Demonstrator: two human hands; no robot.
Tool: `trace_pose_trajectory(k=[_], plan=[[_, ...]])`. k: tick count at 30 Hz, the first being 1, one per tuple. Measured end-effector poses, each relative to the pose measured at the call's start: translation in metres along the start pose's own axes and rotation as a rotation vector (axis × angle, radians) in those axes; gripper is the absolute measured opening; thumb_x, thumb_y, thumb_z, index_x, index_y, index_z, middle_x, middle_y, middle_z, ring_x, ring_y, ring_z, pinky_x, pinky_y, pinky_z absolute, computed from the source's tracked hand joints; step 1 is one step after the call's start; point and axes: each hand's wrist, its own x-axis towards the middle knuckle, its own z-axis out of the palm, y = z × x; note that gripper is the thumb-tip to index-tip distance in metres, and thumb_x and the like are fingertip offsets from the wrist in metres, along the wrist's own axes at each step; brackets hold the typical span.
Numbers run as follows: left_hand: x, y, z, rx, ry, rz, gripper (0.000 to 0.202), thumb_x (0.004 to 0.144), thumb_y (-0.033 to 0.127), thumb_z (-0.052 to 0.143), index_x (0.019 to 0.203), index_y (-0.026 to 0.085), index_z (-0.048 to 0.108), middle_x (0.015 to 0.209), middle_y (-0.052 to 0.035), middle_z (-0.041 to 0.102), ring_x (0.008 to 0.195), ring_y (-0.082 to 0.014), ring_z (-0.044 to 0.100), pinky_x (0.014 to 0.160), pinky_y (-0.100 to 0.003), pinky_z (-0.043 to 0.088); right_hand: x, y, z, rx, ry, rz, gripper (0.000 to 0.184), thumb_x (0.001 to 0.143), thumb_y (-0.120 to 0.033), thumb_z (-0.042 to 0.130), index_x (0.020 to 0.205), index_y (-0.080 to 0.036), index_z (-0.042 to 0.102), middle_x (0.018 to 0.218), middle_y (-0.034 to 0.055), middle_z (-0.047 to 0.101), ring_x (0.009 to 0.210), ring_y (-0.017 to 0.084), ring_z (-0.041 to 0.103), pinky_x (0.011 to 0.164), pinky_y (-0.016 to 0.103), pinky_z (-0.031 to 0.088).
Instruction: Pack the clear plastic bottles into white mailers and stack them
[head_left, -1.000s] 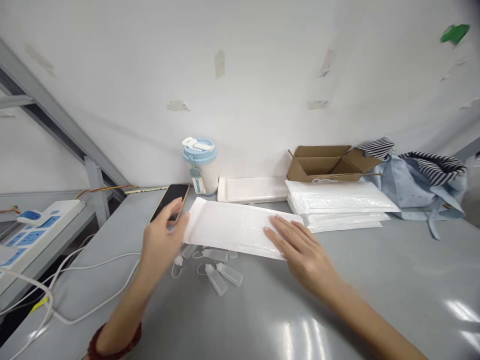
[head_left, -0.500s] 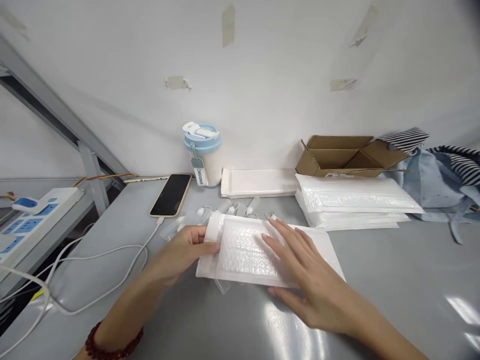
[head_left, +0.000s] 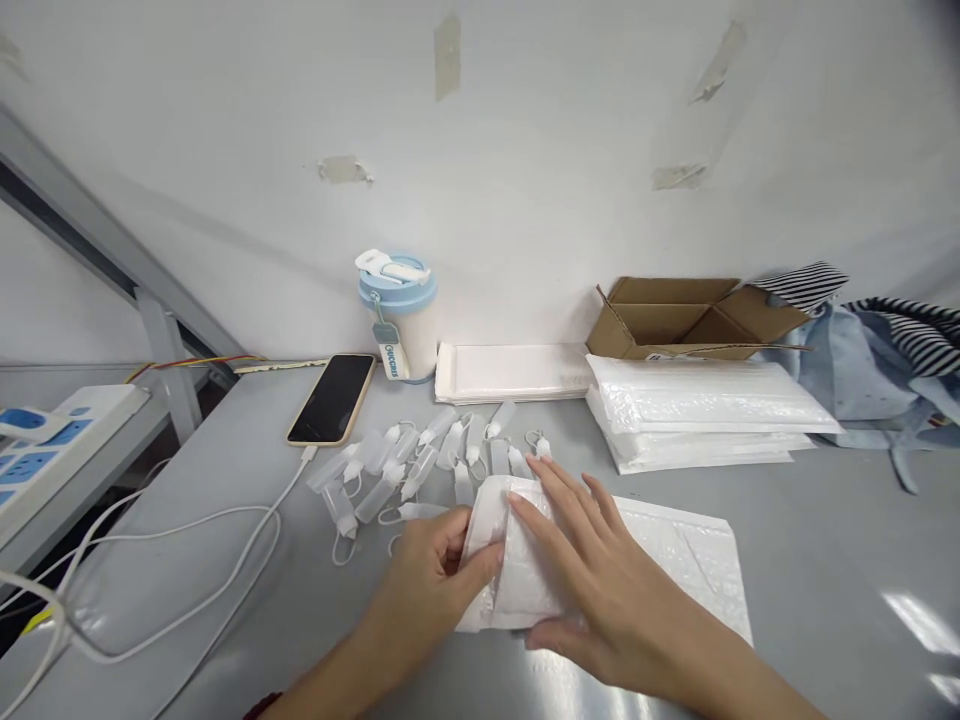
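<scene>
Gripping the near-left end of a white padded envelope (head_left: 675,545), the left hand (head_left: 431,575) pinches it between thumb and fingers (head_left: 480,570). Right hand (head_left: 600,580) lies across the top face, its fingers extended and apart, unclenched, thumb at the near edge. Envelope position: in front of the person, right of centre; a crease or flap edge runs near its left end, just under the right fingertips. Whether its underside rests fully on the grey desk (head_left: 840,600) cannot be told.

Beyond the left hand: a loose cluster of small clear bottles (head_left: 380,493), most lying on their sides, caps on thin loops. Left of these, a dark-screened phone (head_left: 334,400) with a white cable (head_left: 307,455) at its near end. Against the wall (head_left: 540,200), left to right: a cream cup (head_left: 416,340) with a blue lid, a flat white stack (head_left: 517,372), a brown box (head_left: 675,322) with flaps raised. Just before the box, a pile of similar envelopes (head_left: 705,395); to its right, a light-blue cloth bag (head_left: 862,370).
</scene>
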Motion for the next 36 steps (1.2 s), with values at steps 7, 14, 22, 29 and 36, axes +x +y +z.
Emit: trace_pose_trajectory(k=[7, 14, 22, 29, 36], plan=[[-0.002, -0.001, 0.008, 0.016, 0.011, -0.004, 0.019, 0.073, 0.031, 0.054, 0.061, 0.019, 0.045, 0.053, 0.0064, 0.034, 0.052, -0.0096, 0.032, 0.048, -0.022, 0.027, -0.003, -0.006, -0.004, 0.061, -0.028, -0.047, 0.083, 0.069, -0.017, 0.054, 0.146, -0.011, 0.023, 0.148, 0.0249, 0.028, 0.14, 0.039, 0.015, 0.1, 0.067, 0.03], [-0.003, -0.007, -0.004, 0.324, 0.223, 0.28, 0.026, 0.083, 0.031, 0.054, 0.061, 0.018, 0.054, 0.05, 0.0057, 0.049, 0.047, -0.0083, 0.043, 0.05, -0.021, 0.035, 0.0, -0.001, -0.001, 0.089, 0.075, -0.074, 0.071, 0.072, -0.01, 0.05, 0.14, -0.007, 0.03, 0.134, 0.021, 0.048, 0.121, 0.034, 0.043, 0.095, 0.055, 0.041], [-0.003, 0.002, -0.077, 0.581, 0.085, 0.187, 0.016, 0.082, 0.036, 0.061, 0.092, 0.026, 0.068, 0.091, 0.0013, 0.069, 0.068, -0.014, 0.058, 0.061, -0.024, 0.048, 0.002, 0.02, -0.009, 0.052, 0.162, 0.103, 0.071, 0.076, -0.016, 0.052, 0.142, -0.011, 0.026, 0.129, 0.018, 0.051, 0.111, 0.032, 0.048, 0.088, 0.05, 0.047], [-0.013, -0.008, -0.07, 0.671, -0.142, 0.32, 0.028, 0.075, 0.011, 0.067, 0.097, 0.028, 0.065, 0.102, 0.0008, 0.062, 0.105, -0.0188, 0.054, 0.089, -0.031, 0.046, 0.002, 0.025, 0.002, -0.027, 0.179, 0.095, 0.073, 0.08, -0.026, 0.054, 0.144, -0.008, 0.023, 0.142, 0.0226, 0.035, 0.123, 0.036, 0.041, 0.091, 0.052, 0.046], [-0.005, -0.012, -0.053, 0.789, -0.117, 0.292, 0.018, 0.082, 0.008, 0.06, 0.091, 0.022, 0.062, 0.098, -0.0008, 0.06, 0.102, -0.0218, 0.051, 0.089, -0.038, 0.045, 0.004, 0.025, 0.004, 0.022, 0.155, 0.103, 0.075, 0.081, -0.027, 0.054, 0.145, -0.008, 0.02, 0.138, 0.0227, 0.038, 0.125, 0.035, 0.038, 0.092, 0.053, 0.046]])
